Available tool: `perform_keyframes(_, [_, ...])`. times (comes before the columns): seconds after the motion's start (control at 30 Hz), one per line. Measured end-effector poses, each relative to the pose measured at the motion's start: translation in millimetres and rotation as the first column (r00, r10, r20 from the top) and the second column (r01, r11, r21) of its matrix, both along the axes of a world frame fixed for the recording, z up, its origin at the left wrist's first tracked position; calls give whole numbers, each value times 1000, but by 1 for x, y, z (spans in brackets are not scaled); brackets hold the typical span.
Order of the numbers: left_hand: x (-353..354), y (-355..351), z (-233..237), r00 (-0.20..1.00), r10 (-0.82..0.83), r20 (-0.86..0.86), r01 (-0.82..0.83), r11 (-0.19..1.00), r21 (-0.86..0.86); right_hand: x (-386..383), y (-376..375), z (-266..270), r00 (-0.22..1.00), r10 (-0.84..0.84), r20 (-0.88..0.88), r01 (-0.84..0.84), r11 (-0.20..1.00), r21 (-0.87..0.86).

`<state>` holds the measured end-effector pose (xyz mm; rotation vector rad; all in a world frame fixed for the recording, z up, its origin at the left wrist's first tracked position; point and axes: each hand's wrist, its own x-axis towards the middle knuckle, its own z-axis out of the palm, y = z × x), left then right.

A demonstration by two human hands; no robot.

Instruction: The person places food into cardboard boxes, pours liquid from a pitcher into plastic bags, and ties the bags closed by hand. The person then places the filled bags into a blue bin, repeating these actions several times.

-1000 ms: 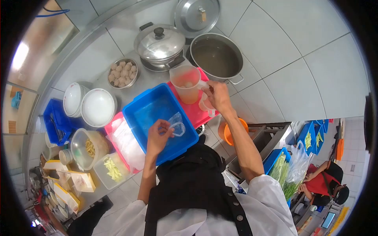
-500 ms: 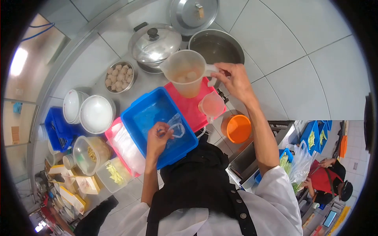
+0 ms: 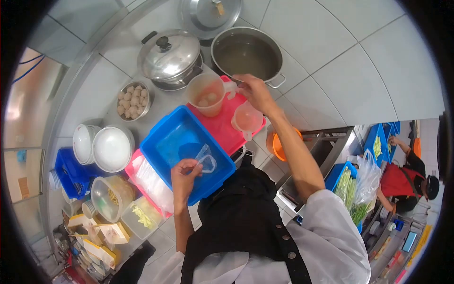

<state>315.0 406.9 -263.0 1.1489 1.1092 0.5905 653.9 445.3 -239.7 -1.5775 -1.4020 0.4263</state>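
My left hand (image 3: 183, 182) pinches a small clear plastic bag (image 3: 206, 161) over the blue tub (image 3: 163, 137). The bag's mouth forms a loop. My right hand (image 3: 255, 93) is closed at the handle of a translucent measuring jug (image 3: 202, 97), with part of the grip hidden by the fingers. Pale round balls in liquid show inside the jug, which appears to stand on the pink tray (image 3: 224, 128). A smaller clear jug (image 3: 247, 119) is beside it, below my right forearm.
An uncovered pot of liquid (image 3: 246, 54), a lidded pot (image 3: 170, 57) and a bowl of meatballs (image 3: 133, 100) are behind. White bowls (image 3: 112, 149) and food tubs (image 3: 142, 217) lie left. An orange bucket (image 3: 282, 146) is right; a co-worker (image 3: 402, 182) stands farther right.
My right hand has lowered the measuring jug towards the pink tray. My left hand still holds the bag over the blue tub. The view has shifted slightly.
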Motion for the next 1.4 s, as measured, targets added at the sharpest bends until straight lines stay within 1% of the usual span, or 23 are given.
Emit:
perform_keyframes(0.03, [-1, -2, -1, 1000, -8, -17, 8, 1000, 21, -9, -15, 8, 989, -139, 51, 129, 978, 163])
perform_keyframes(0.1, [-1, -5, 0, 998, -11, -54, 12, 1000, 25, -28, -59, 0, 902, -416, -120, 428, 897, 110])
perform_keyframes(0.17, [-1, -9, -1, 996, -5, -91, 8, 1000, 25, -61, -109, -32, 724, -613, -316, 638, 769, -29])
perform_keyframes(0.23, [2, -11, -3, 992, -3, -129, 2, 1000, -9, -102, -130, -16, 706, -684, -184, 573, 705, -418])
perform_keyframes(0.3, [7, -10, 3, 975, -62, -212, 72, 997, 40, -116, -134, -63, 802, -596, -37, 581, 793, -182])
perform_keyframes(0.33, [5, -10, -3, 970, -73, -231, 90, 994, 63, -118, -130, -69, 802, -596, 28, 586, 779, -224])
perform_keyframes(0.4, [4, -9, -11, 969, -104, -226, 128, 987, 95, -119, -119, -75, 790, -605, 95, 612, 772, -172])
perform_keyframes(0.43, [1, -6, -22, 963, -138, -231, 165, 981, 100, -121, -116, -78, 741, -671, 7, 664, 731, -154])
perform_keyframes(0.5, [1, -6, -25, 973, -183, -140, 193, 980, 55, -111, -121, -69, 801, -598, -27, 599, 801, 8])
perform_keyframes(0.53, [2, -5, -21, 968, -195, -160, 199, 980, 12, -105, -130, -59, 779, -627, -5, 627, 779, 1])
perform_keyframes(0.6, [2, -7, -23, 973, -202, -114, 203, 979, 1, -103, -137, -39, 809, -567, -156, 561, 823, -84])
perform_keyframes(0.63, [2, -9, -24, 979, -182, -92, 182, 983, -9, -101, -141, -26, 804, -574, -153, 567, 818, -90])
perform_keyframes(0.7, [-1, -10, -25, 970, -213, -117, 217, 976, 22, -100, -160, 5, 885, -463, -52, 466, 879, 99])
perform_keyframes(0.73, [-1, -10, -26, 960, -245, -138, 254, 966, 51, -103, -168, 18, 878, -469, -98, 475, 878, 56])
perform_keyframes(0.8, [0, -12, -33, 943, -285, -173, 308, 943, 125, -105, -187, 28, 897, -436, -66, 437, 899, 4])
perform_keyframes(0.87, [5, -17, -18, 929, -273, -252, 325, 925, 197, -112, -201, 50, 909, -416, 21, 416, 909, 25])
perform_keyframes(0.93, [10, -21, -12, 904, -259, -341, 338, 920, 197, -116, -215, 53, 911, -404, 84, 409, 911, -55])
perform_keyframes(1.0, [14, -30, -2, 962, -221, -159, 235, 969, 75, -125, -227, 58, 919, -393, 32, 394, 914, -99])
perform_keyframes(1.07, [21, -35, 4, 988, -137, -77, 137, 991, -1, -135, -234, 54, 931, -353, 88, 362, 925, -119])
perform_keyframes(1.1, [22, -37, 6, 990, -103, -96, 103, 995, -2, -141, -235, 54, 945, -321, 70, 327, 937, -125])
perform_keyframes(1.17, [26, -41, 12, 992, -118, -39, 117, 993, -33, -148, -241, 54, 951, -293, 101, 306, 937, -166])
perform_keyframes(1.23, [24, -43, 17, 987, -140, -73, 138, 990, -24, -156, -243, 48, 953, -279, 123, 299, 932, -205])
perform_keyframes(1.4, [23, -50, 15, 979, -185, -86, 186, 983, 2, -163, -233, 43, 945, -179, 274, 230, 959, -166])
